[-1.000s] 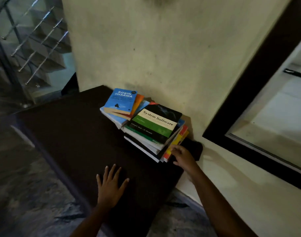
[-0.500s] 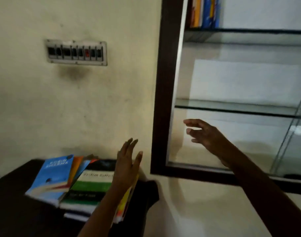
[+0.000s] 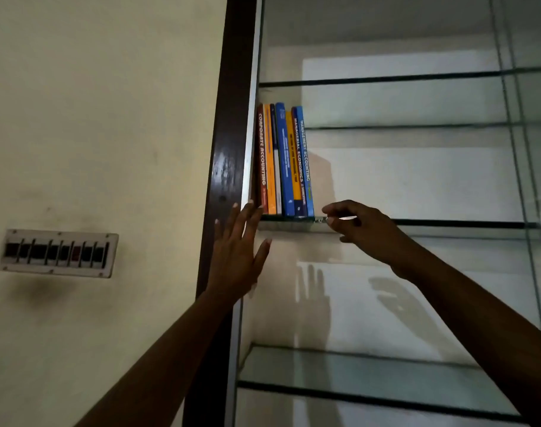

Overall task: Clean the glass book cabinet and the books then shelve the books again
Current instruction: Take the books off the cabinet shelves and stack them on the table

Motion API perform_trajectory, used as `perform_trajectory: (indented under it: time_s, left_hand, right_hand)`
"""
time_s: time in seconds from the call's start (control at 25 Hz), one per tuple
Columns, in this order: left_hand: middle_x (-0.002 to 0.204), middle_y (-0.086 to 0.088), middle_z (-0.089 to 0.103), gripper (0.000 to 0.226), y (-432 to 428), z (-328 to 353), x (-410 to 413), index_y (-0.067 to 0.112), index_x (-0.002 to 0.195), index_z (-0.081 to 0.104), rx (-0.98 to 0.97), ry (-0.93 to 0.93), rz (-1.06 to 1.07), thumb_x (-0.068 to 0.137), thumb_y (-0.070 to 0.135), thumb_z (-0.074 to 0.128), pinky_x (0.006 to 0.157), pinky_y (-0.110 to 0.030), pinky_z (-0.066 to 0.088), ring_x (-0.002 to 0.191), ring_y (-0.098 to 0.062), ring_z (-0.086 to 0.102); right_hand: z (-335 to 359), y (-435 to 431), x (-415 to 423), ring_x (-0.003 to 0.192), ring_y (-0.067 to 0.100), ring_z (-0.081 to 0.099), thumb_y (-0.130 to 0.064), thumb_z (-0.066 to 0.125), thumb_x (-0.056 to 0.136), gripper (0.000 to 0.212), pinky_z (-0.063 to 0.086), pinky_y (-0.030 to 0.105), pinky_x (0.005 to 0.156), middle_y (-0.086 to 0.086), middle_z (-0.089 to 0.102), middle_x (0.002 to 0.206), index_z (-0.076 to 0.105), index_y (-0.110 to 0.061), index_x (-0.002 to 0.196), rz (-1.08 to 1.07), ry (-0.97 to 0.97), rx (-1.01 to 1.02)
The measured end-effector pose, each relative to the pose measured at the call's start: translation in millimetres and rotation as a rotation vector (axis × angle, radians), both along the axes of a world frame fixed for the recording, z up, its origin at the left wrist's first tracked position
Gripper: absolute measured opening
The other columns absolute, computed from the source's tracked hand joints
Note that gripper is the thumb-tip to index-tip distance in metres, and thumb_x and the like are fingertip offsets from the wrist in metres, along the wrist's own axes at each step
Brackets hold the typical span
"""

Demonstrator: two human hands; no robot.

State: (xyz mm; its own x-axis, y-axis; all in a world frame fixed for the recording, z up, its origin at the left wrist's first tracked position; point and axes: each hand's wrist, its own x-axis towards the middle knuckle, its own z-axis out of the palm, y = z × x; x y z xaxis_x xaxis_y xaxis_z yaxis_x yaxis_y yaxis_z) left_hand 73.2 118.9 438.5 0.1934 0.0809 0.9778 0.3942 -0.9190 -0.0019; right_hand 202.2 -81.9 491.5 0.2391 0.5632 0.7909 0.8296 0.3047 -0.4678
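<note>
A glass book cabinet with a dark wooden frame [image 3: 229, 118] fills the right half of the view. Several upright books [image 3: 283, 158] in red, orange, blue and yellow stand at the left end of a glass shelf [image 3: 447, 224]. My left hand [image 3: 238, 251] is raised with straight spread fingers, its tips just below and left of the books, in front of the frame. My right hand [image 3: 360, 228] reaches up to the shelf edge just right of the books, fingers loosely curled and holding nothing I can see.
A white switch panel [image 3: 58, 253] is mounted on the cream wall at the left. More glass shelves run above [image 3: 417, 77] and below [image 3: 386, 374] the one with books, and they hold nothing in view.
My view has swung up from the stack of books on the dark table to the cabinet. Both hands have risen from the table to the shelf with the upright books.
</note>
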Motion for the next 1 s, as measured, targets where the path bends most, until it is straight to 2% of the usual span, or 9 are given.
perform_trajectory:
  time_s: [0.08,0.16,0.28,0.36,0.44,0.6,0.8,1.0]
  left_hand:
    - [0.155,0.003,0.004,0.067,15.8,22.7,17.1,0.026,0.147,0.009,0.082,-0.011,0.081,0.088,0.056,0.021,0.116,-0.045,-0.005,0.143,-0.015,-0.006]
    - [0.156,-0.002,0.012,0.064,31.6,40.5,34.1,0.023,0.149,0.013,0.175,-0.023,0.164,0.094,0.057,0.017,0.115,-0.042,-0.006,0.144,-0.017,-0.002]
    - [0.155,-0.005,0.020,0.061,47.9,48.7,48.8,0.021,0.148,0.020,0.249,-0.047,0.290,0.097,0.054,0.011,0.113,-0.048,0.003,0.145,-0.021,0.005]
    - [0.153,-0.004,0.023,0.059,51.6,47.8,50.4,0.020,0.146,0.025,0.276,-0.089,0.259,0.098,0.052,0.012,0.113,-0.046,0.004,0.144,-0.020,0.009]
    - [0.151,-0.003,0.029,0.056,54.4,46.1,49.2,0.020,0.144,0.028,0.295,-0.125,0.194,0.099,0.050,0.015,0.114,-0.043,0.002,0.143,-0.017,0.011]
    - [0.146,-0.005,0.040,0.051,57.7,48.8,49.1,0.021,0.141,0.031,0.345,-0.143,0.162,0.095,0.043,0.029,0.113,-0.046,0.006,0.142,-0.016,0.014]
    - [0.147,-0.004,0.039,0.052,43.9,56.3,53.7,0.024,0.141,0.027,0.305,-0.206,0.046,0.092,0.042,0.032,0.114,-0.052,0.010,0.141,-0.014,0.013]
    - [0.152,-0.011,0.028,0.068,25.8,131.2,73.7,0.013,0.147,0.024,0.406,-0.166,0.256,0.090,0.051,0.026,0.113,-0.050,0.001,0.143,-0.029,0.013]
  right_hand:
    - [29.6,17.6,13.7,0.087,0.003,0.058,-0.032,0.057,0.091,0.019,0.045,0.009,0.071,-0.011,0.061,0.106,0.060,-0.028,0.110,-0.085,-0.091,0.020]
    - [55.5,41.8,27.7,0.090,0.008,0.055,-0.042,0.057,0.089,0.036,0.041,0.011,0.063,-0.004,0.061,0.113,0.055,-0.025,0.120,-0.142,-0.134,0.039]
    - [82.1,85.9,42.5,0.110,0.018,0.053,-0.053,0.055,0.085,0.062,0.040,0.023,0.082,0.008,0.056,0.128,0.038,-0.021,0.137,-0.159,-0.107,0.014]
    - [90.1,106.7,47.1,0.117,0.024,0.052,-0.051,0.052,0.087,0.070,0.039,0.026,0.089,0.013,0.053,0.132,0.028,-0.018,0.142,-0.149,-0.080,-0.038]
    - [89.6,120.2,55.2,0.110,0.027,0.057,-0.045,0.051,0.090,0.064,0.044,0.027,0.086,0.016,0.056,0.128,0.029,-0.014,0.141,-0.139,-0.119,-0.044]
    - [83.3,127.3,77.2,0.098,0.032,0.059,-0.031,0.051,0.094,0.043,0.049,0.035,0.081,0.020,0.058,0.118,0.042,-0.002,0.125,-0.264,-0.108,0.145]
    - [82.9,128.9,80.2,0.107,0.032,0.057,-0.036,0.062,0.087,0.062,0.047,0.034,0.084,0.017,0.053,0.126,0.033,-0.004,0.132,-0.261,-0.028,0.160]
    - [76.6,130.4,78.6,0.111,0.031,0.057,-0.037,0.055,0.091,0.059,0.048,0.037,0.090,0.017,0.052,0.130,0.032,-0.006,0.136,-0.257,-0.015,0.215]
